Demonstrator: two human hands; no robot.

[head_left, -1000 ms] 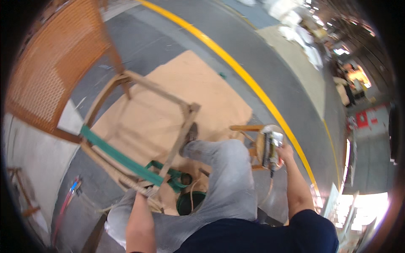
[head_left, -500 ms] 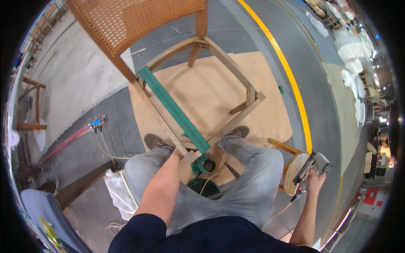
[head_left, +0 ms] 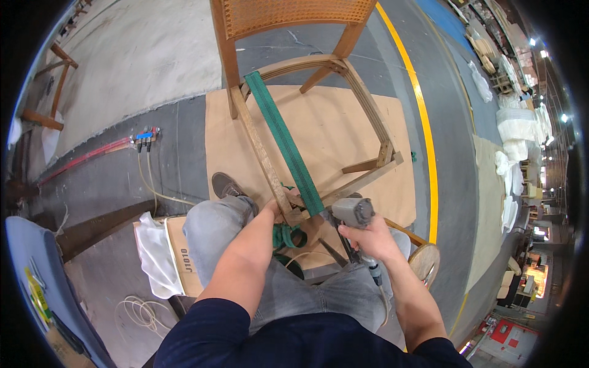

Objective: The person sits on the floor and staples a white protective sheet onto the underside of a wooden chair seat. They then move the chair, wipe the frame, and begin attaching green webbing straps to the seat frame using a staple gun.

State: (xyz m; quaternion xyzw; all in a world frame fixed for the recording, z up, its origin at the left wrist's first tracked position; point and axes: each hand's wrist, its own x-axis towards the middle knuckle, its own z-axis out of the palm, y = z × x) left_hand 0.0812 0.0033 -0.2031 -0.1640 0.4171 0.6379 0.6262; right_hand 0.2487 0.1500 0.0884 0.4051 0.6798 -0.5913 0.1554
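Note:
A wooden chair frame [head_left: 362, 186] with a woven cane back [head_left: 294, 13] stands before me, its seat opening bare. One green webbing strap [head_left: 281, 138] runs over it from the back rail to the front rail, and its loose end [head_left: 293, 237] hangs in curls below the front corner. My left hand [head_left: 281, 207] is wrapped round the frame near the front left corner; its fingers are partly hidden by the wood. In my right hand [head_left: 375, 238] is a grey air staple gun [head_left: 353, 212], its nose at the strap's end on the front rail.
Brown cardboard [head_left: 392, 132] lies under the chair. A round wooden stool [head_left: 424, 262] stands by my right knee. An air hose [head_left: 385, 300] trails from the gun. To the left are a blue hose manifold [head_left: 145, 135], a cardboard box [head_left: 187, 257] and a blue-grey padded piece [head_left: 46, 270].
My right hand has brought the staple gun from above the stool leftward to the front rail. The chair appears farther right in view. My left hand stays at the front left corner.

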